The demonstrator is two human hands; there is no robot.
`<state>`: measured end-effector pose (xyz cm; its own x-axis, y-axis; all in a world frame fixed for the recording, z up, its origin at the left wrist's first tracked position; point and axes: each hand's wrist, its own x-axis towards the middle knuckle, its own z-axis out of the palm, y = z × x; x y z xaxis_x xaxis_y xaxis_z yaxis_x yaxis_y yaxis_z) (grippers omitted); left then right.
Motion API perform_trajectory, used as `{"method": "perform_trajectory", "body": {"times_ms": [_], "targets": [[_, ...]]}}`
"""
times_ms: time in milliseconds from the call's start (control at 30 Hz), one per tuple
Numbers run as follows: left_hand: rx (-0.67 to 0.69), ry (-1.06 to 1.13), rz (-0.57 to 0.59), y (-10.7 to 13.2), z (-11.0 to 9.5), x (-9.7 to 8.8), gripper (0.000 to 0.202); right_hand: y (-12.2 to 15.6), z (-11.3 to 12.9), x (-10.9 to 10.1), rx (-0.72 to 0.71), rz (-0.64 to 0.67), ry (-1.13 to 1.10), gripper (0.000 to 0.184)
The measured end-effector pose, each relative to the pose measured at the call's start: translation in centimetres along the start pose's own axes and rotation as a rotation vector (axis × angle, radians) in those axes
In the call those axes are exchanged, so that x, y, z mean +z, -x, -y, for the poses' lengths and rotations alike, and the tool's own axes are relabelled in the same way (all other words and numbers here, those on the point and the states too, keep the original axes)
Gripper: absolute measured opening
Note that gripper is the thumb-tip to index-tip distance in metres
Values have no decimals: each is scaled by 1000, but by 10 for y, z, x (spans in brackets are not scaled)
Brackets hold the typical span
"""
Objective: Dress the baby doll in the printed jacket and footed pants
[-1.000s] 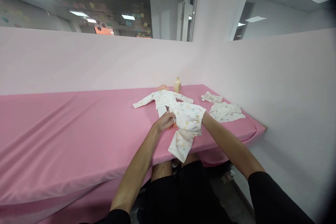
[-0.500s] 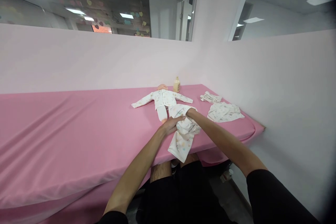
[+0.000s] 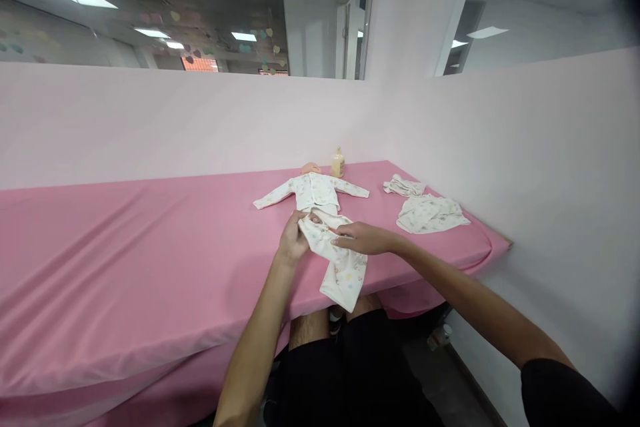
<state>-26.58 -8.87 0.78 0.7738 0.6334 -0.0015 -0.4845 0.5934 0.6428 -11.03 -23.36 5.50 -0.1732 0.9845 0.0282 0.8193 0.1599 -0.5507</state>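
White printed baby pants (image 3: pixel 345 277) lie across the front of the table, one leg hanging over its edge. My left hand (image 3: pixel 295 237) is closed on the left side of their waist opening. From the right, my right hand (image 3: pixel 364 239) grips the cloth of the pants near the same opening. Just behind them a doll (image 3: pixel 311 167) lies on its back, head toward the wall, in a white printed long-sleeved top (image 3: pixel 316 190) with both sleeves spread out. The doll's legs are hidden by the pants and my hands.
The table has a pink cover (image 3: pixel 150 260). A pale yellow pump bottle (image 3: pixel 338 163) stands by the doll's head against the wall. On the right lie a small crumpled white cloth (image 3: pixel 404 185) and a larger printed garment (image 3: pixel 431 213). White walls bound the back and right.
My right hand has come out of the bunched pants and now holds them from outside. My left hand moved left and up with the waist opening. The pants now cover the doll's lower part.
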Motion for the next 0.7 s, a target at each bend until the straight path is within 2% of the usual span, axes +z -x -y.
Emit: {"method": "perform_trajectory", "body": {"times_ms": [67, 133, 267, 333, 433, 533, 700], "targets": [[-9, 20, -21, 14, -5, -7, 17, 1, -1, 3, -5, 27, -40, 31], [-22, 5, -79, 27, -6, -15, 14, -4, -6, 5, 30, -5, -106, 30], [-50, -60, -205, 45, 2, -26, 11, -34, -19, 16, 254, -237, -97, 32], [-65, -88, -262, 53, 7, -31, 14, -56, -23, 24, 330, -287, -58, 31], [-65, -112, -309, 61, 11, -40, 17, -87, -24, 32, 375, -272, -37, 25], [-43, -117, -363, 68, 14, -50, 20, -111, -21, 35, 451, -267, -11, 10], [-20, -123, -397, 71, 19, -56, 20, -130, -12, 42, 531, -170, -54, 36]]}}
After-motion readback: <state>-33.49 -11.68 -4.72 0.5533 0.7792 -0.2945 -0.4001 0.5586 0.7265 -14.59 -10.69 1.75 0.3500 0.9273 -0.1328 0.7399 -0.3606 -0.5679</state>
